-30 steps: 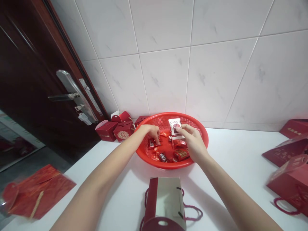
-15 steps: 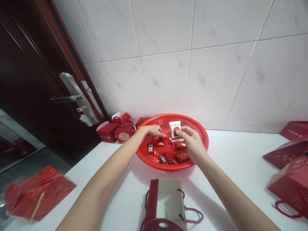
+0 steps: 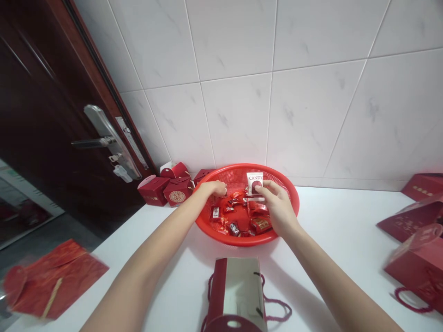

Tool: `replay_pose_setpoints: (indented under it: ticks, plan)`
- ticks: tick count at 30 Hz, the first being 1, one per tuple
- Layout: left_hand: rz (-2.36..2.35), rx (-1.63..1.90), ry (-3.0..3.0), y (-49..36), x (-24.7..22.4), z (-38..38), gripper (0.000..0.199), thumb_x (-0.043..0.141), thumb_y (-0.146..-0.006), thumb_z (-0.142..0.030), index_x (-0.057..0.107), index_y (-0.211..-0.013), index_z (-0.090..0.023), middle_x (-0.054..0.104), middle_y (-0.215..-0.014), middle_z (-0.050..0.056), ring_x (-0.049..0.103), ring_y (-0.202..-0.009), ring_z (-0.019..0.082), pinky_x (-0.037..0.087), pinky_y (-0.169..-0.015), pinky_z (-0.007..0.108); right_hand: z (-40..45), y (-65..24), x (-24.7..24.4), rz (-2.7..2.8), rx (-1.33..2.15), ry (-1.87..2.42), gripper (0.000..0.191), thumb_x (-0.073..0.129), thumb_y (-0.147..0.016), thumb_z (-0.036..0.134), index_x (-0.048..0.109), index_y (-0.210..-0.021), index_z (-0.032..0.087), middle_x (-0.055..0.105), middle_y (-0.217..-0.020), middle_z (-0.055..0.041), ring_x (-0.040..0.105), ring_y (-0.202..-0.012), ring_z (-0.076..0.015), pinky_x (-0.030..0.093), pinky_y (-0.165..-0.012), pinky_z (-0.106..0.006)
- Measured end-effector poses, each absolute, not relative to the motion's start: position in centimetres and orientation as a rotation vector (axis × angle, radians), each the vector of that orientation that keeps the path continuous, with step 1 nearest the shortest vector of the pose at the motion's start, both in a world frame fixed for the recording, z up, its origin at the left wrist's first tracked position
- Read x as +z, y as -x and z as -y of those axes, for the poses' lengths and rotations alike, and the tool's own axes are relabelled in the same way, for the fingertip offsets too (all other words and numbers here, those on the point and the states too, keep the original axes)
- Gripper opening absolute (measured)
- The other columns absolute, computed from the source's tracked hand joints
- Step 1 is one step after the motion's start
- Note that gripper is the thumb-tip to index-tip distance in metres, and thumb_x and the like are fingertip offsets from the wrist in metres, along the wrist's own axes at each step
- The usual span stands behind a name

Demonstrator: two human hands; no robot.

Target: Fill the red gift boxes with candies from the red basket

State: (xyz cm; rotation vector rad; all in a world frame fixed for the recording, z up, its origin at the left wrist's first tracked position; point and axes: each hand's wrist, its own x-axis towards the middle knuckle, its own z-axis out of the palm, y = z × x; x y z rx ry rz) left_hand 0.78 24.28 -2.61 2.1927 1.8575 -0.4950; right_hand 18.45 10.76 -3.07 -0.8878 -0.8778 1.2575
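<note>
Left hand (image 3: 217,188) now nearer the left wall of the red basket (image 3: 293,196) than half a second ago — fingers curled, grip unclear. Right hand (image 3: 278,203) still pinches the white candy packet (image 3: 255,178) over the basket.

marbled tile wall (image 3: 238,106), dark door (image 3: 48,110)

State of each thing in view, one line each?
Right hand: pinching candy packet
Candy packet: upright over red basket, looks sealed
Left hand: inside basket, fingers curled, grip hidden
Red basket: on table, holding wrapped sweets
Near box: open, interior showing
Emblem box: looks shut
Keys: hanging at door lock
Far-left box: open or shut unclear
</note>
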Motion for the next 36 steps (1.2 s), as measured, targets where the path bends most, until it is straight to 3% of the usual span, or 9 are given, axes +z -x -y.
replay_pose_setpoints:
  ticks: [7, 14, 21, 25, 31, 36]
  plan:
    - [-2.083, -0.189, -2.393, -0.9, -1.5, -23.9, 0.036, 0.046, -0.089, -0.018, 0.071, -0.114, -0.02, 0.07, -0.127, 0.013, 0.067, -0.114, 0.027, 0.053, -0.092, 0.032, -11.2, -18.4, -3.5, 0.805, 1.197, 0.875, 0.023, 0.074, -0.067, 0.035, 0.063, -0.081, 0.02, 0.072, -0.087, -0.0025, 0.07, -0.084, -0.0213, 0.056, -0.071, -0.031]
    - [-1.996, -0.29, -2.441, -0.8, -2.6, -24.5, 0.035, 0.054, -0.084, -0.017, 0.073, -0.112, -0.025, 0.071, -0.125, 0.009, 0.067, -0.113, 0.027, 0.053, -0.091, 0.033, -11.2, -18.4, -3.5, 0.8, 1.187, 0.856, 0.022, 0.075, -0.067, 0.034, 0.063, -0.079, 0.02, 0.072, -0.086, -0.0025, 0.071, -0.085, -0.0222, 0.057, -0.07, -0.031]
    - [-1.808, -0.335, -2.544, -1.0, -3.1, -24.6, 0.03, 0.059, -0.079, -0.015, 0.076, -0.103, -0.021, 0.074, -0.114, 0.012, 0.068, -0.108, 0.029, 0.052, -0.09, 0.035, -11.4, -18.4, -3.8, 0.745, 1.187, 0.795, 0.024, 0.077, -0.066, 0.034, 0.062, -0.079, 0.021, 0.071, -0.085, -0.0012, 0.07, -0.078, -0.0196, 0.058, -0.074, -0.033]
    - [-1.6, -0.306, -2.651, -1.4, -3.6, -24.8, 0.038, 0.054, -0.086, -0.017, 0.07, -0.119, -0.025, 0.071, -0.123, 0.007, 0.066, -0.112, 0.023, 0.05, -0.093, 0.028, -11.4, -18.4, -3.7, 0.644, 1.149, 0.758, 0.021, 0.076, -0.064, 0.028, 0.057, -0.074, 0.022, 0.07, -0.079, 0.001, 0.069, -0.078, -0.0189, 0.058, -0.071, -0.031]
    - [-1.453, -0.326, -2.708, -1.8, -4.5, -24.8, 0.048, 0.059, -0.088, -0.027, 0.058, -0.134, -0.016, 0.062, -0.133, 0.018, 0.063, -0.117, 0.03, 0.05, -0.093, 0.033, -11.5, -18.5, -3.5, 0.535, 1.125, 0.739, 0.018, 0.072, -0.064, 0.022, 0.054, -0.066, 0.022, 0.065, -0.07, 0.0026, 0.066, -0.076, -0.0165, 0.058, -0.076, -0.03]
    - [-1.353, -0.29, -2.738, -2.0, -5.2, -24.8, 0.056, 0.058, -0.091, -0.03, 0.045, -0.146, -0.022, 0.058, -0.141, 0.013, 0.055, -0.129, 0.027, 0.045, -0.102, 0.033, -11.9, -18.7, -3.8, 0.517, 1.095, 0.71, 0.019, 0.07, -0.063, 0.021, 0.051, -0.061, 0.022, 0.064, -0.072, 0.0021, 0.067, -0.08, -0.0166, 0.058, -0.082, -0.03]
